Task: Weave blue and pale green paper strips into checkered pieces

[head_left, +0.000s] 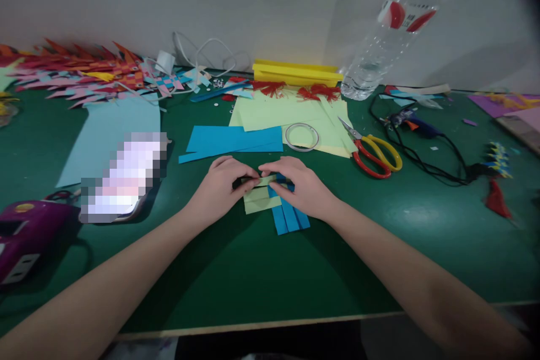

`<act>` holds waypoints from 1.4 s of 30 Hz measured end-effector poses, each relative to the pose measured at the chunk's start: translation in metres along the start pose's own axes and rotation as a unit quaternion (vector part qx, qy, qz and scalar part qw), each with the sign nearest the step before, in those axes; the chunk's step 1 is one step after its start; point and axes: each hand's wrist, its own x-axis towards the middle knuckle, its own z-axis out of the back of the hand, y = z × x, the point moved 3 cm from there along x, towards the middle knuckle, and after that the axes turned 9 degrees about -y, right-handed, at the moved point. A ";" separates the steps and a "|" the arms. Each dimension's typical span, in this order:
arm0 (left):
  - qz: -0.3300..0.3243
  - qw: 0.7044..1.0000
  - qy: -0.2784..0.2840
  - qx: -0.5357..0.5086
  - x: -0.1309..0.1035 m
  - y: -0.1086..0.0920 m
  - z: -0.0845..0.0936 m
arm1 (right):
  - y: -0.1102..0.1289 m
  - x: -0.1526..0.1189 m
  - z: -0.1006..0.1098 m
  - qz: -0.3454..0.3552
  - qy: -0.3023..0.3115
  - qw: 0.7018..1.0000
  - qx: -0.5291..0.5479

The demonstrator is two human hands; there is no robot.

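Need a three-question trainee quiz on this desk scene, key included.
1. True or false: the scissors have one red and one yellow handle.
2. Left hand and right hand are at the paper strips. Which colours are the strips? A) red and white B) pale green and blue C) purple and orange
3. Fill in: the ring lies to the ___ of the scissors, as the wearer sees it.
Key: 1 true; 2 B; 3 left.
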 end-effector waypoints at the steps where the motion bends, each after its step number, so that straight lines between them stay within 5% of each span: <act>1: -0.001 1.000 0.001 0.001 0.000 0.000 0.000 | 0.000 0.000 0.000 -0.002 0.001 1.000 0.000; 20: -0.006 1.000 -0.001 0.011 0.000 0.000 0.000 | -0.001 0.000 0.001 -0.008 0.003 1.000 -0.005; 35: 0.039 0.996 -0.039 0.069 -0.002 0.013 0.009 | -0.021 0.000 0.022 -0.082 -0.130 0.988 -0.030; 39: 0.009 0.989 -0.076 0.130 -0.005 0.006 0.013 | -0.020 0.001 0.025 -0.031 -0.114 0.992 -0.044; 42: -0.040 0.991 -0.035 0.122 -0.008 -0.001 0.012 | -0.020 0.001 0.028 0.034 -0.057 0.997 -0.050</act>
